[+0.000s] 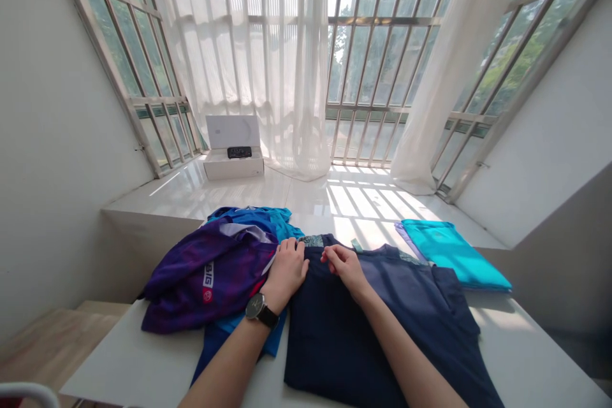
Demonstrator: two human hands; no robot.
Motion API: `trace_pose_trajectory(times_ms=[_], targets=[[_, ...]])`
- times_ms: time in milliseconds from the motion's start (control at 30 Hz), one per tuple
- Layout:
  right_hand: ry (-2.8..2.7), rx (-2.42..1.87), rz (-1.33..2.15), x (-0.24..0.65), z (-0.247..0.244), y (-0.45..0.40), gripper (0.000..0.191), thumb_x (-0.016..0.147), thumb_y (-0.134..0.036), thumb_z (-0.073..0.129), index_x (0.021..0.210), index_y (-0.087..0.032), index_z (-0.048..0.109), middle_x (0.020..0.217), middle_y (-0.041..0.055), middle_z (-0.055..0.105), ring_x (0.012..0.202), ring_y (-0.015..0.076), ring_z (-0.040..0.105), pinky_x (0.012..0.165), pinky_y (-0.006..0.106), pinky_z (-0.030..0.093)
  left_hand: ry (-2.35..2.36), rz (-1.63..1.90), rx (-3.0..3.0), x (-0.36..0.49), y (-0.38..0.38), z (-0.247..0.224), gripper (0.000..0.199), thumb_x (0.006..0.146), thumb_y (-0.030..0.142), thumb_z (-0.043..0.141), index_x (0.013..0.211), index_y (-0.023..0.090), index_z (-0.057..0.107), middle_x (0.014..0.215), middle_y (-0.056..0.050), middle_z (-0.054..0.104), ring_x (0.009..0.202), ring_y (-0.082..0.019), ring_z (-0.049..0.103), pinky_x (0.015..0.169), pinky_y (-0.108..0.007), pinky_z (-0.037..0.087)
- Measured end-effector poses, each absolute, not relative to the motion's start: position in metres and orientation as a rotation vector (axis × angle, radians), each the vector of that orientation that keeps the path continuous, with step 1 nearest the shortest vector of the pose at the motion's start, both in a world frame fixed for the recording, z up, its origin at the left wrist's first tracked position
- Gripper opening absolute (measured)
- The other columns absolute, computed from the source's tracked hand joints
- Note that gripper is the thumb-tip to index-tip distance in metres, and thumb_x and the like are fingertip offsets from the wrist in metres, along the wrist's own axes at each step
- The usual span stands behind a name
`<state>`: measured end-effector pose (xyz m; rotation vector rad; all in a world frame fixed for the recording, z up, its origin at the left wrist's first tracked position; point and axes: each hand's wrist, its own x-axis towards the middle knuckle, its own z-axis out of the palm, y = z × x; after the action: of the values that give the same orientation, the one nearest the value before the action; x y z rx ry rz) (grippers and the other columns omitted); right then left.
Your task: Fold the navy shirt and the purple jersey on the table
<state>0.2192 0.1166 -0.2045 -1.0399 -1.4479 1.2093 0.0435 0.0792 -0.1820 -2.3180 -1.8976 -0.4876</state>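
Observation:
A dark navy garment [339, 325] lies spread on the white table, its left part folded over. My left hand [287, 268], with a black watch on the wrist, rests palm down at the garment's upper left edge, fingers spread. Over the garment's upper part, near the collar, my right hand [345, 266] has its fingers curled together; whether cloth is between them is hidden. A purple shirt [191, 280] lies crumpled beside my left hand, on top of blue clothing [272, 222].
Folded turquoise cloth [454, 255] lies at the right on the table [134, 363]. An open white box [234, 167] holding a black object [240, 152] stands on the window ledge. Sheer curtains [296, 76] hang before barred windows.

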Motion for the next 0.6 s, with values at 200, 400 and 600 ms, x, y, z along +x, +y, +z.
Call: trace_pose_trajectory(times_ms=[200,400,600], targets=[[-1.485,-1.046,1.223,0.2188,-0.2077,0.1138,0.049,0.079,-0.068,0.066,0.072,-0.019,0.068,0.066,0.0014,0.07,0.046,0.0099,0.047,0.047,0.025,0.037,-1.92,-0.474,-2.287,0.0437,0.0782,-0.1765,0.017,0.094,0.018,0.054,0.106,0.013,0.064,0.109,-0.015,0.06,0.102,-0.031,0.053,0.091,-0.043,0.045],[-1.528,-1.058,1.21,0.2177,-0.208,0.1129,0.05,0.079,-0.068,0.065,0.071,-0.019,0.067,0.067,0.0018,0.07,0.046,0.0104,0.048,0.048,0.026,0.038,-1.955,-0.402,-2.295,0.0447,0.0761,-0.1729,0.021,0.094,0.02,0.055,0.112,0.01,0.062,0.105,-0.016,0.06,0.102,-0.032,0.054,0.092,-0.043,0.044],[-1.467,-1.063,1.201,0.2212,-0.2004,0.1132,0.051,0.075,-0.07,0.067,0.069,-0.02,0.067,0.066,0.0019,0.07,0.046,0.0106,0.048,0.047,0.026,0.037,-1.971,-0.584,-2.327,0.0411,0.0792,-0.1749,0.025,0.094,0.008,0.047,0.115,0.016,0.058,0.107,-0.011,0.06,0.099,-0.026,0.058,0.09,-0.038,0.044]])
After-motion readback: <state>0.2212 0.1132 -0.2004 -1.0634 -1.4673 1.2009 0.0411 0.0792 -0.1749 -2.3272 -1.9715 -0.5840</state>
